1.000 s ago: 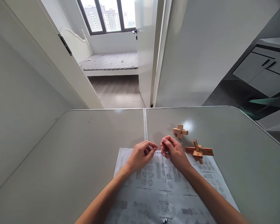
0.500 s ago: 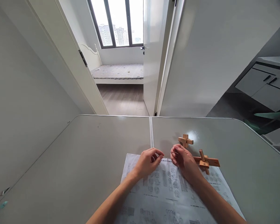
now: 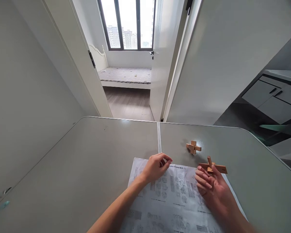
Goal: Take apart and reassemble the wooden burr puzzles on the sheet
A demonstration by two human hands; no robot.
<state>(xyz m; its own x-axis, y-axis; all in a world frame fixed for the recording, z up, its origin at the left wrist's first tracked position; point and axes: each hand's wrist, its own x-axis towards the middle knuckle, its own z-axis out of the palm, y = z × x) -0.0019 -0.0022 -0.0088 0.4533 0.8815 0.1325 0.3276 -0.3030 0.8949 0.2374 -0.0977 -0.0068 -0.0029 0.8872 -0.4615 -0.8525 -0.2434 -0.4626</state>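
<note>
My left hand point(image 3: 157, 167) rests at the upper edge of a printed paper sheet point(image 3: 167, 207). Its fingers are curled in toward the thumb, and whatever may lie between them is hidden. Over the right part of the sheet, my right hand point(image 3: 212, 184) is turned partly palm up. Its fingers are bent and the thumb stands apart from them, right at a wooden interlocking puzzle point(image 3: 220, 169) with crossed bars. The hand covers the near part of that puzzle; contact cannot be made out. A smaller cross-shaped wooden puzzle point(image 3: 193, 147) sits farther back.
The grey tabletop point(image 3: 99, 161) has a pale seam point(image 3: 159, 137) running away from me and a rounded edge. Walls and an open white door point(image 3: 163, 64) stand beyond, with a bed point(image 3: 128, 75) in the room behind. Cabinets point(image 3: 273, 92) are at the right.
My right hand has moved right and toward me, away from the smaller puzzle to the larger one, its palm turning upward. My left hand stays in place. The view has tilted slightly.
</note>
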